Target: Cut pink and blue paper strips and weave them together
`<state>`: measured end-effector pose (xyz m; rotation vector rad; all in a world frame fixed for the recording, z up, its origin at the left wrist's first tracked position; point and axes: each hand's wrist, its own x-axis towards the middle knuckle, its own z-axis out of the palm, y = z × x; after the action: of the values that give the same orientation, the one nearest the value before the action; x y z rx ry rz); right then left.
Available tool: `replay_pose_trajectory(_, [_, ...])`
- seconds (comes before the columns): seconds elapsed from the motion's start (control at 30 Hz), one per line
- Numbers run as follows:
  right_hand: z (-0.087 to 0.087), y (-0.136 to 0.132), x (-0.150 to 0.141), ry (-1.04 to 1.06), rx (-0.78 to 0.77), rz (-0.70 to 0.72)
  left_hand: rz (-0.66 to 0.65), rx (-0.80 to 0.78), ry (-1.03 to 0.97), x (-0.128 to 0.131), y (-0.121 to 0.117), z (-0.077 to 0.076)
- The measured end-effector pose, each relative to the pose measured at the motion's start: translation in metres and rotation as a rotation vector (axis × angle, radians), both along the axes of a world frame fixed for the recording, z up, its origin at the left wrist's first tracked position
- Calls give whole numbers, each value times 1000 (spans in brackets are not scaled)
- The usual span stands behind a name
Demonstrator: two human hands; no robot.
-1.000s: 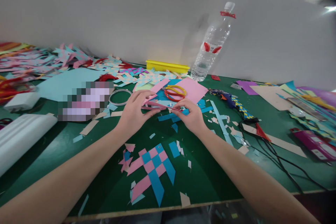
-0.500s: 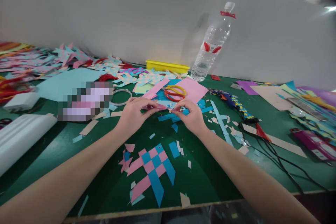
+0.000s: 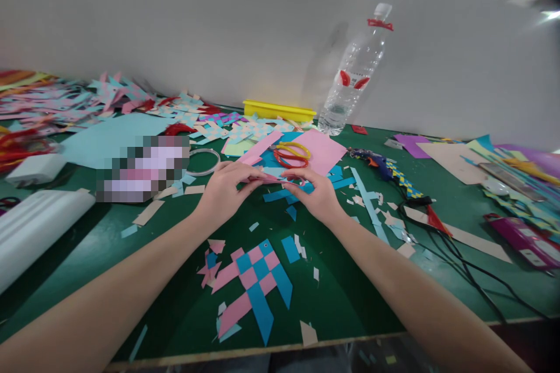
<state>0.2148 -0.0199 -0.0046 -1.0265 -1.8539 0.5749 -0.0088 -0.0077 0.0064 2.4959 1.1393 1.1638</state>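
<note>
My left hand (image 3: 225, 189) and my right hand (image 3: 317, 195) meet over the green table (image 3: 350, 297), both pinching a narrow pink paper strip (image 3: 275, 177) between their fingertips. The strip lies nearly flat between them, folded lengthwise. Just behind the hands lie scissors with red and yellow handles (image 3: 292, 154) on a pink sheet (image 3: 321, 150). Nearer to me, a woven pink-and-blue paper piece (image 3: 256, 280) rests on the table.
A clear plastic bottle (image 3: 356, 73) and a yellow tray (image 3: 279, 111) stand by the white wall. A glue gun (image 3: 380, 163) with black cable lies at right. Paper scraps and woven pieces cover the left. A white roll (image 3: 37, 227) lies front left.
Both hands have drawn closer together along the pink strip, and the strip has dropped lower and flatter between the fingertips.
</note>
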Motion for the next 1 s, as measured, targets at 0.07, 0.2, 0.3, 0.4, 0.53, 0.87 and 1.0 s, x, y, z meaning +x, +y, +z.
replay_pose_trajectory(0.07, [0, 0, 0, 5, 9, -16, 3, -2, -4, 0, 0, 0])
replay_pose_trajectory(0.2, [1, 0, -1, 10, -4, -36, 41, -67, -52, 0, -1, 2])
replay_pose_trajectory(0.3, [2, -1, -1, 25, -36, -37, 78, -175, -101, -1, -2, 5])
replay_pose_trajectory(0.4, [2, -2, -1, 29, -49, -30, 91, -268, -132, -2, -2, 7])
replay_pose_trajectory(0.53, [1, -2, 0, 18, -38, -15, 129, -331, -156, -3, -1, 7])
replay_pose_trajectory(0.87, [3, -3, -1, 46, -56, -26, 113, -357, -176, -2, -1, 7])
replay_pose_trajectory(1.0, [1, -3, -1, 51, -65, -40, 95, -350, -178, -3, 0, 5])
